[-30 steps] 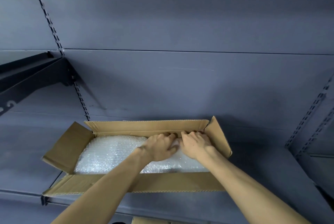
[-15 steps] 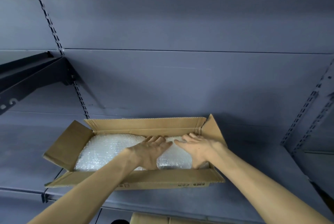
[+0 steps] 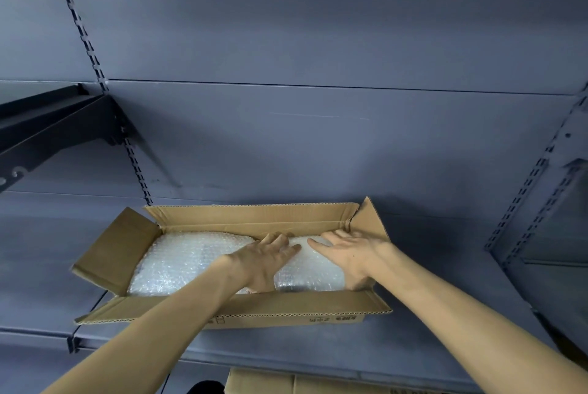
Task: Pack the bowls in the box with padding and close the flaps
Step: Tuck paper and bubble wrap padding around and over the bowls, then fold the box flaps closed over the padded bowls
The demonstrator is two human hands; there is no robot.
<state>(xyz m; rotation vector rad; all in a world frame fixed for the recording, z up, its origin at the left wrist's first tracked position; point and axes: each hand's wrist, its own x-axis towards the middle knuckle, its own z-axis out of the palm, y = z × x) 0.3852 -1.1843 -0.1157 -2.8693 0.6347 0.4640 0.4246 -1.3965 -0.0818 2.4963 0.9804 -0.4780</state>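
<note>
A long brown cardboard box [image 3: 251, 220] lies on a grey metal shelf with all of its flaps standing open. White bubble wrap [image 3: 187, 261] fills its inside and hides whatever lies below; no bowl shows. My left hand [image 3: 264, 258] rests flat on the wrap near the middle, fingers spread. My right hand [image 3: 353, 255] lies flat on the wrap at the box's right end, palm down, fingers toward the back wall. Neither hand grips anything.
The grey shelf [image 3: 429, 339] runs under the box, with a grey back panel behind it. A dark shelf bracket [image 3: 57, 126] juts out at upper left. Slotted uprights [image 3: 534, 190] stand at right. Another cardboard box [image 3: 286, 382] shows below the shelf edge.
Both hands have drawn back from the far right corner, where their fingers were curled, and now lie flat on the bubble wrap. The view has shifted slightly.
</note>
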